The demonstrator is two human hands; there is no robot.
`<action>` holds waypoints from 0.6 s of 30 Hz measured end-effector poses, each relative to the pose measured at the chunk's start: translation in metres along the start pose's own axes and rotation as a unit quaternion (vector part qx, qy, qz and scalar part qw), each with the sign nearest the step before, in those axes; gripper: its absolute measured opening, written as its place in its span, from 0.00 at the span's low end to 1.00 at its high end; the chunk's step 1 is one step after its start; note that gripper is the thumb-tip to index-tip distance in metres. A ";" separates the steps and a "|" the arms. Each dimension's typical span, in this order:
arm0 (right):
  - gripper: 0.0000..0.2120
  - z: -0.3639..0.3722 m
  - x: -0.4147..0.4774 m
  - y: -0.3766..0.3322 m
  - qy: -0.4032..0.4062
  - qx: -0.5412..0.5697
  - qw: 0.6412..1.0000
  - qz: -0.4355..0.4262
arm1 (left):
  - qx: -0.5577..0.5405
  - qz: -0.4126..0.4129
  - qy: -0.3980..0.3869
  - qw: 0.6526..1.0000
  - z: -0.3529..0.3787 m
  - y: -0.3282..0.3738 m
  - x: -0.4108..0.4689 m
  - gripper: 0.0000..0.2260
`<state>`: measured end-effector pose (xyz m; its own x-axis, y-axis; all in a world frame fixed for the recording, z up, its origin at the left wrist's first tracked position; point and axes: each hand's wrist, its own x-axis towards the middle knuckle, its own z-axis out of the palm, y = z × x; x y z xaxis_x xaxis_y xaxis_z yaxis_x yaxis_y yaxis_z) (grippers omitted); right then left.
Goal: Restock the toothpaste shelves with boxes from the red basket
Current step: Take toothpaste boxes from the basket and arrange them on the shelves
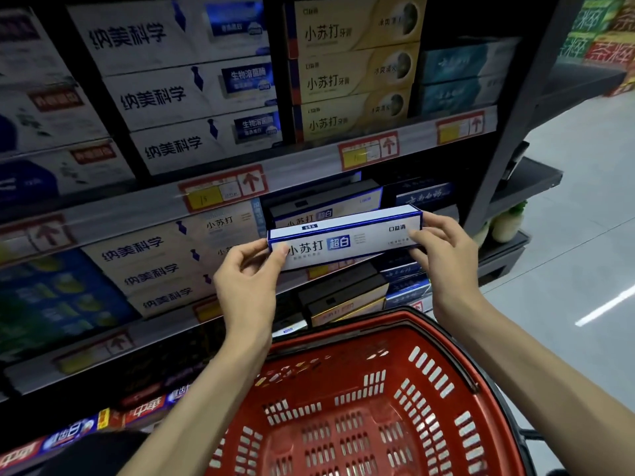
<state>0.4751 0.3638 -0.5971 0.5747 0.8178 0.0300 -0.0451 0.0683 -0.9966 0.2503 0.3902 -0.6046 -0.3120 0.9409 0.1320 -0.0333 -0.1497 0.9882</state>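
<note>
A white and blue toothpaste box (343, 240) is held level in front of the middle shelf. My left hand (249, 273) pinches its left end with thumb on the front. My right hand (443, 250) grips its right end. Just behind the box, a matching white and blue box (326, 209) lies on that shelf. The red basket (371, 396) sits below my arms, and no boxes show inside it.
Shelves (220, 192) carry stacked toothpaste boxes: white ones at left (178, 94), gold ones (354, 73) above, dark boxes (343, 293) below. Price rails with red arrow tags run along each shelf edge. A grey aisle floor (577, 207) lies at right.
</note>
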 end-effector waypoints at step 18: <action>0.28 0.030 0.053 -0.008 -0.049 -0.062 0.996 -0.052 | 0.054 0.027 -0.032 0.998 0.035 -0.006 0.001 0.28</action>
<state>0.4814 0.4244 -0.5854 0.4884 0.8622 0.1344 0.1150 0.0891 -0.9894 0.2834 0.4025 -0.6077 -0.2496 0.9504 0.1857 0.0846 -0.1696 0.9819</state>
